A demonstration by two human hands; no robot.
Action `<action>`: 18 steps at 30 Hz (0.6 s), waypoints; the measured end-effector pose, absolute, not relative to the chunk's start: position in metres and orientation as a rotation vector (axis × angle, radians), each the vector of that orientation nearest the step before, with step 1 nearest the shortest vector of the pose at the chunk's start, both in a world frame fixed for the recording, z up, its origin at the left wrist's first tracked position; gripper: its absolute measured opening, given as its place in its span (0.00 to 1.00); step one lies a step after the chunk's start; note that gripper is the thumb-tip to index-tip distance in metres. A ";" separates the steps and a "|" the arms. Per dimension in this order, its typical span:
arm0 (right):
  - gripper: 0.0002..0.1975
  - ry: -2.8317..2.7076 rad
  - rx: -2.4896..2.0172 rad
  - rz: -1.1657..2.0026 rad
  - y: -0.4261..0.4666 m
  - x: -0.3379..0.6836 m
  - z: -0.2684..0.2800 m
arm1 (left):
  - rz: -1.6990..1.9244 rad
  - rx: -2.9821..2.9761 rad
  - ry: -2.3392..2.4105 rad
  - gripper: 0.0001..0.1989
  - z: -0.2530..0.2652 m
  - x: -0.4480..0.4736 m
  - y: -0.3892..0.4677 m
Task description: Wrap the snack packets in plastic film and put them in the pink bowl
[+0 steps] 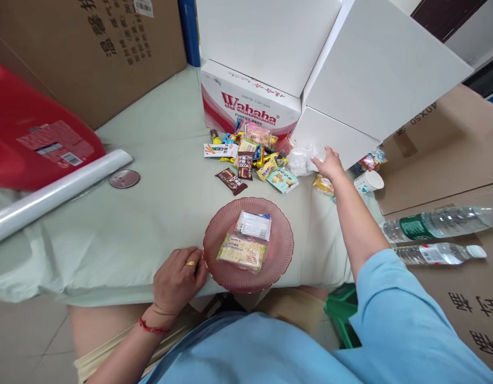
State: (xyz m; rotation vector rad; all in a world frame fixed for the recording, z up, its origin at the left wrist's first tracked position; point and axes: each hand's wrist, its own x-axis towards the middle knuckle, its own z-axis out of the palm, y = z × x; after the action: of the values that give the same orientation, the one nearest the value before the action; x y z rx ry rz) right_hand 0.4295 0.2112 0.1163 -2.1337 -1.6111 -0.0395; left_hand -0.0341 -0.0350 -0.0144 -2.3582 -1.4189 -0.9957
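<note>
My left hand [179,278] is closed at the left rim of a ribbed pink glass plate [284,250], finger and thumb pinched at its edge. On the plate lie a soda biscuit packet [242,253] and a white packet [253,225] with a barcode. My right arm stretches far forward. My right hand [329,164] is at a crumpled clear plastic bag [301,161], its thumb over the bag and apart from the index finger; the other fingers are partly hidden. Left of the bag is a heap of wrapped snacks, with two brown cocoa packets [231,181] and a mint-green packet [283,180] in front.
Behind the snacks stands a Wahaha carton [250,101] with white panels [266,42] above. Left are a red jug [38,128], a plastic film roll [62,192] and a metal disc [124,178]. Right are a paper cup [368,182] and two water bottles [446,223] by cardboard.
</note>
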 end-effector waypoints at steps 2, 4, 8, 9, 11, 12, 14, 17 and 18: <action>0.27 -1.620 -2.177 -0.058 0.207 0.450 0.117 | -0.983 -2.354 -1.418 0.05 -0.016 -0.035 -0.035; 0.20 -1.600 -2.253 -0.059 0.193 0.472 0.114 | -0.983 -2.348 -1.406 0.05 -0.017 -0.035 -0.035; 0.14 -1.643 -2.368 0.092 0.169 0.503 0.091 | -0.984 -2.343 -1.381 0.04 -0.017 -0.035 -0.034; 0.13 -1.677 -2.363 0.132 0.166 0.505 0.083 | -0.980 -2.342 -1.378 0.03 -0.016 -0.035 -0.034; 0.14 -1.734 -2.345 0.193 0.163 0.505 0.066 | -0.980 -2.338 -1.377 0.03 -0.016 -0.035 -0.034; 0.15 -1.747 -2.345 0.215 0.163 0.504 0.058 | -0.985 -2.336 -1.378 0.04 -0.017 -0.034 -0.034; 0.19 -1.750 -2.362 0.257 0.164 0.501 0.048 | -0.997 -2.330 -1.388 0.04 -0.018 -0.034 -0.034; 0.21 -1.774 -2.380 0.354 0.166 0.500 0.042 | -0.999 -2.321 -1.412 0.04 -0.019 -0.034 -0.035; 0.19 -1.792 -2.380 0.385 0.166 0.499 0.042 | -0.998 -2.315 -1.422 0.04 -0.020 -0.034 -0.035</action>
State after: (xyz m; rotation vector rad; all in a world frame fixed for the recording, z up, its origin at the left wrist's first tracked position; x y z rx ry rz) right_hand 0.4992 0.1664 0.0416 -2.3803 -1.7924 0.3852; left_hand -0.0342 -0.0348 -0.0200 -2.3147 -1.4215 -0.9977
